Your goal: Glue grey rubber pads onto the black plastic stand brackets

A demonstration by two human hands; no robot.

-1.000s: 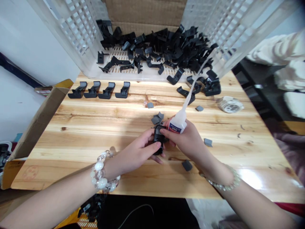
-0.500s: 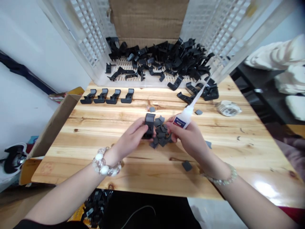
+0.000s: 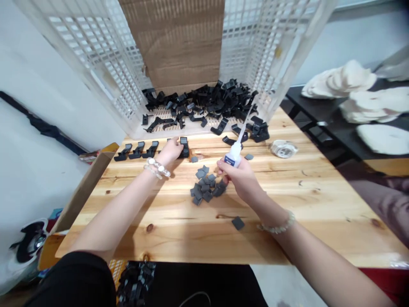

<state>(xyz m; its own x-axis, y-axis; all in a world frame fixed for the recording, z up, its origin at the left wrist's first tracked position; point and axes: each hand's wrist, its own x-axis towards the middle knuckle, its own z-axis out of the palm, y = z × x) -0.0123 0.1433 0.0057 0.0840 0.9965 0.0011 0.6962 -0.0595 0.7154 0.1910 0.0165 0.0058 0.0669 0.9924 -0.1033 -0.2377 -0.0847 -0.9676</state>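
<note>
My left hand (image 3: pixel 171 150) reaches to the far side of the wooden table (image 3: pixel 287 200) and is closed on a black plastic clip (image 3: pixel 184 147), which stands at the right end of a row of like clips (image 3: pixel 137 150). My right hand (image 3: pixel 240 177) is closed on a small white glue bottle (image 3: pixel 234 151) with its long thin nozzle pointing up and away. It hovers just right of a pile of small grey square pads (image 3: pixel 204 187) in the middle of the table.
A white lattice crate (image 3: pixel 96 72) on its side at the back holds several loose black clips (image 3: pixel 207 104), some spilling onto the table. A tape roll (image 3: pixel 283 149) lies at the right. One grey pad (image 3: pixel 238 223) lies near the front. A cardboard box (image 3: pixel 79 192) sits at the left edge.
My left hand carried the black clip from the table's middle to the far left, to the end of the row. My right hand stayed near the pads with the bottle. The camera tilted up.
</note>
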